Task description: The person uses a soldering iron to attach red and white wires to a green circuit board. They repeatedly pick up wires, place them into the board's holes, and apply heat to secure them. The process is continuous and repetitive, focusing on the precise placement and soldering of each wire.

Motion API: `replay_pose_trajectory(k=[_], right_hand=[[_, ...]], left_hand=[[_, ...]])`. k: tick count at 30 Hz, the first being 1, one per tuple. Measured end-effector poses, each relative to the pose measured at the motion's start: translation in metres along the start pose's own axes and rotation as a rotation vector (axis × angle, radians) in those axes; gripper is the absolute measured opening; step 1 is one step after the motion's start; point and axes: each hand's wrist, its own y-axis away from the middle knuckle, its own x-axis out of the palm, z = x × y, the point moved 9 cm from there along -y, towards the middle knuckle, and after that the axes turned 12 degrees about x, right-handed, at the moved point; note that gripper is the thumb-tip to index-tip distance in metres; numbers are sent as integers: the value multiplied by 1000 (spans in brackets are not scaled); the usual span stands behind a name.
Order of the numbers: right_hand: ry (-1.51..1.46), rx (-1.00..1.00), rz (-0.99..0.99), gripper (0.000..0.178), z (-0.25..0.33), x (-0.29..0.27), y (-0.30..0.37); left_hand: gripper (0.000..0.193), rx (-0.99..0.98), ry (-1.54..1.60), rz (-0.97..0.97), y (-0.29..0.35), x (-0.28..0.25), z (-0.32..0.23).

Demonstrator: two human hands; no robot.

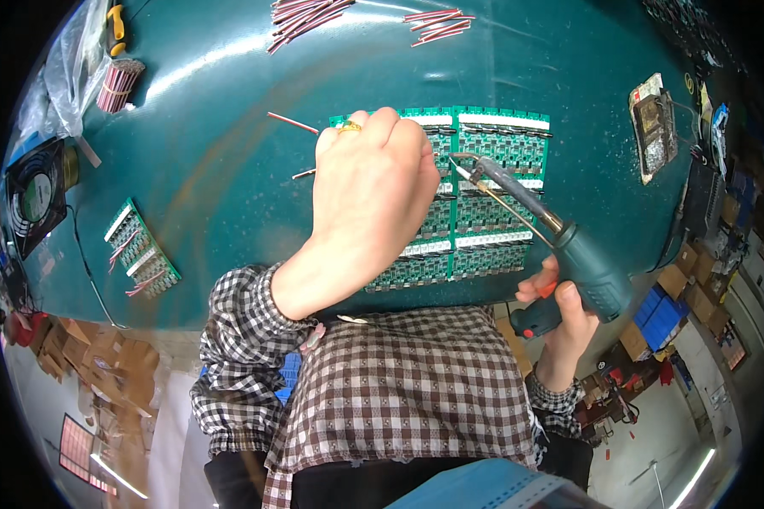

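Note:
A panel of green circuit boards point(501, 212) with white strips lies on the green table in front of me. My left hand point(365, 191) is closed over the panel's left part. From its left side stick out the ends of a thin red-and-white wire point(292, 122); its fingertips and the wire's other end are hidden. My right hand point(571, 322) grips a dark green soldering gun point(592, 271) with a red trigger. The gun's tip and a thin feed tube beside it point at the panel's middle, close to my left fingers. Whether the tip touches a board I cannot tell.
Loose red-and-white wires point(308, 20) lie at the far edge, with a smaller pile point(438, 25) beside them. At left are a banded wire bundle point(120, 85), a black fan point(37, 195) and a smaller wired board panel point(142, 248). A soiled metal tray point(654, 127) sits at right.

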Motion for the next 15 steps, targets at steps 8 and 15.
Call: replay_pose_trajectory(k=[8,15], right_hand=[[-2,-8,-17,36,2,2,-1],[1,5,-15,34,1,4,-2]], left_hand=[[12,33,-37,-14,-2,2,-3],[12,35,-21,14,-2,4,-1]])
